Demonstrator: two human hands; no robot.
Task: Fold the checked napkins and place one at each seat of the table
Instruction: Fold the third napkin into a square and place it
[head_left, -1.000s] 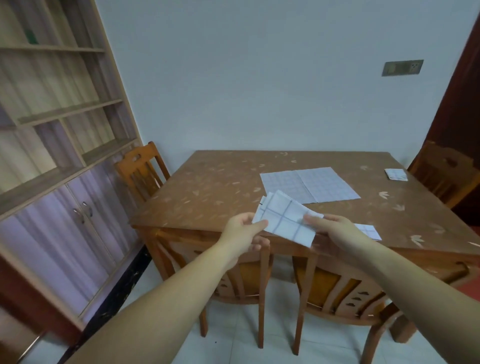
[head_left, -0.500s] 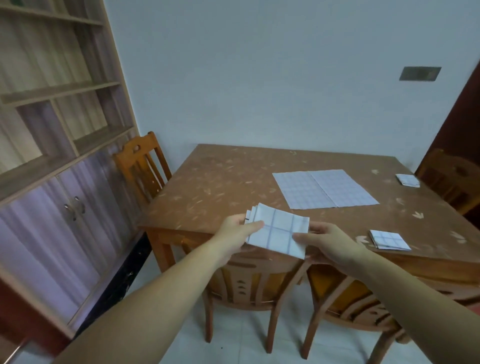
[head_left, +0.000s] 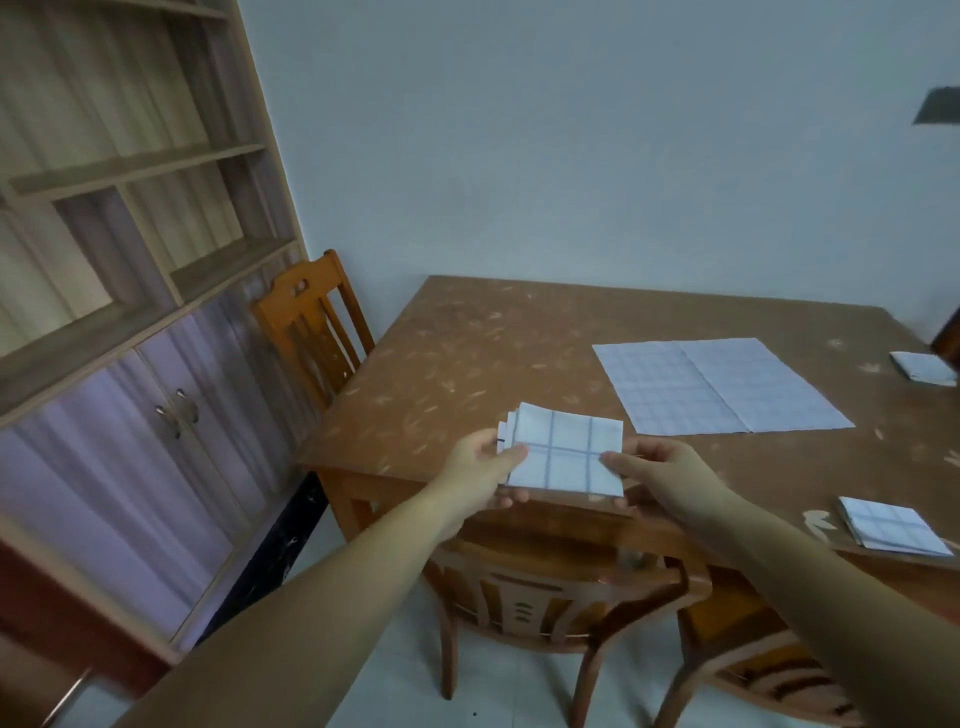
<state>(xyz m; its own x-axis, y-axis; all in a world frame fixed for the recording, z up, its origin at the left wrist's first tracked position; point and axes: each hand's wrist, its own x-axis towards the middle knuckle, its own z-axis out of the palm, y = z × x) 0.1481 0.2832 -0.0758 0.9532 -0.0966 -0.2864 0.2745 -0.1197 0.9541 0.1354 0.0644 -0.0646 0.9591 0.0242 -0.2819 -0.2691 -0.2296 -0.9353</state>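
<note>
I hold a folded checked napkin, white with blue lines, over the near left corner of the brown table. My left hand pinches its left edge and my right hand pinches its right edge. A second folded napkin lies at the near right edge of the table. A third folded napkin lies at the far right edge. An unfolded checked napkin lies flat in the middle of the table.
A wooden chair is tucked under the near edge below my hands, another chair to its right. A third chair stands at the table's left side. A shelf cabinet fills the left wall.
The view has shifted left and closer to the table. Both hands have carried the folded napkin forward over the table's near left corner, and it now sits flatter.
</note>
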